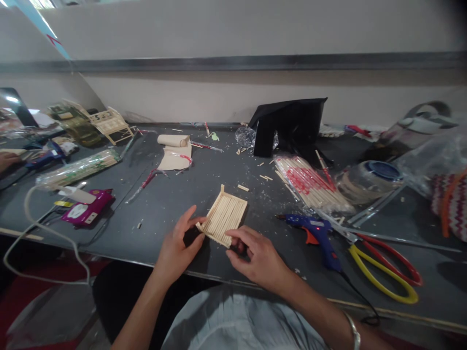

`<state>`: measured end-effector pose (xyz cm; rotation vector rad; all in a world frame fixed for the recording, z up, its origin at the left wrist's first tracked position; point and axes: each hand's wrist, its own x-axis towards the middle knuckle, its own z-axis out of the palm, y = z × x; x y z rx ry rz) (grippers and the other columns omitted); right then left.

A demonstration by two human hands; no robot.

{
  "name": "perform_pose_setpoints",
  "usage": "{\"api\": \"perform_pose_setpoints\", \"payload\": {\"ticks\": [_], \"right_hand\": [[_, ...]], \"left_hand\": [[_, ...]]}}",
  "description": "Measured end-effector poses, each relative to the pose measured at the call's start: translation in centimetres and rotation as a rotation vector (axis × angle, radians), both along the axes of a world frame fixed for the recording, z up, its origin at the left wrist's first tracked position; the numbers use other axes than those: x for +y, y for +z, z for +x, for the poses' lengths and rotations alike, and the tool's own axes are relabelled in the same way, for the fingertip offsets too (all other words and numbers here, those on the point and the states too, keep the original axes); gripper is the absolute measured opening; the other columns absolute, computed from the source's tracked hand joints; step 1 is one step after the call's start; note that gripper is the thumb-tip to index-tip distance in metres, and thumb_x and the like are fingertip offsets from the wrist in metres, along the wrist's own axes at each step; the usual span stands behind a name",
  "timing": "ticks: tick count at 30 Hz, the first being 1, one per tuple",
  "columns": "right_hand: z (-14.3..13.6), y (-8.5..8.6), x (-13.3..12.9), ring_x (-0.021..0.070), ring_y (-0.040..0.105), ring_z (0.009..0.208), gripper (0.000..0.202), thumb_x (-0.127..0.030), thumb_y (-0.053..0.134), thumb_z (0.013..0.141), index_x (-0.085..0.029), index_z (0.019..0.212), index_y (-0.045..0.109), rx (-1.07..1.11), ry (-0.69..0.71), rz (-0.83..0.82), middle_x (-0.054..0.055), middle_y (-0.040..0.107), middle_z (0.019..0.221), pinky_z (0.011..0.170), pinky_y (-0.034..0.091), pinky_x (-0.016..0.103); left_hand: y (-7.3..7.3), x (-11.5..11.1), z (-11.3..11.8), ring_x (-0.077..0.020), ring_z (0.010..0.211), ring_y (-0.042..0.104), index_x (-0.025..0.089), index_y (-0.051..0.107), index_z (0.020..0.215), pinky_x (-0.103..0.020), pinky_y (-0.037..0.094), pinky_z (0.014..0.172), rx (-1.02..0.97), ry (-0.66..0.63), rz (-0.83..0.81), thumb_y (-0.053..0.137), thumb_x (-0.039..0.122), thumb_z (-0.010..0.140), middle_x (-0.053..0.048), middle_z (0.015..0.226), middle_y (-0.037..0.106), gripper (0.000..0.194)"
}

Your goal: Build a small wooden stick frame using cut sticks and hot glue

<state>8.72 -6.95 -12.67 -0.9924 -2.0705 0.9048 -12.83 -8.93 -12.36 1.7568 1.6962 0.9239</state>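
Note:
A small panel of pale wooden sticks (228, 214) laid side by side, with raised stick edging along its left and far sides, lies in front of me on the dark table. At its left corner, my left hand (178, 248) has thumb and fingers closed around a short stick end. My right hand (255, 253) pinches the near right corner, its index finger over the sticks and the other fingers curled. Right of that hand lies a blue glue gun (314, 231) with an orange trigger and a red light, next to scissors (386, 267) with red and yellow handles.
A bag of sticks (310, 182), a clear jar (368, 182) and a black folded sheet (292, 126) stand right. Beyond the panel lies a brown paper roll (172, 141). Left are a purple power strip (87, 206), wrapped skewers (80, 167), a stick-built model (109, 124) and another person's hand (9, 160).

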Motion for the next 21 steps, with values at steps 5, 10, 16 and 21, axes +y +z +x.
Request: {"api": "perform_pose_setpoints", "payload": {"ticks": [5,10,16,21], "right_hand": [[1.0,-0.3,-0.7,0.0118,0.055,0.068,0.049,-0.010,0.058,0.077,-0.021,0.124,0.052,0.013,-0.031,-0.046,0.002,0.058,0.088,0.059,0.048,0.022],[2.0,-0.7,-1.1,0.0130,0.060,0.071,0.036,-0.011,0.050,0.081,-0.020,0.115,0.059,0.052,-0.202,-0.112,0.004,0.063,0.089,0.066,0.052,0.026],[1.5,-0.4,1.1,0.0150,0.066,0.065,0.044,-0.011,0.044,0.078,-0.015,0.119,0.058,0.138,-0.241,-0.328,0.009,0.068,0.095,0.045,0.053,0.024],[0.9,0.5,3.3,0.0167,0.068,0.074,0.045,-0.010,0.039,0.077,-0.011,0.116,0.062,0.169,-0.211,-0.361,0.011,0.068,0.095,0.043,0.053,0.021]], "left_hand": [[0.0,0.0,0.0,-0.0192,0.112,0.062,0.025,0.033,0.138,-0.040,0.043,0.101,-0.013,-0.001,-0.014,0.056,0.026,0.086,-0.004,0.119,0.068,0.057],[0.1,0.0,0.1,-0.0187,0.112,0.062,0.024,0.035,0.138,-0.038,0.044,0.101,0.007,0.003,0.009,0.056,0.024,0.085,-0.004,0.118,0.068,0.057],[-0.1,-0.1,0.3,-0.0203,0.106,0.064,0.025,0.035,0.138,-0.040,0.048,0.096,0.058,-0.013,0.053,0.054,0.020,0.084,-0.005,0.118,0.067,0.058],[-0.9,-0.4,1.2,-0.0199,0.098,0.065,0.025,0.045,0.133,-0.036,0.052,0.087,0.062,0.009,0.095,0.056,0.020,0.083,-0.005,0.116,0.067,0.051]]}}
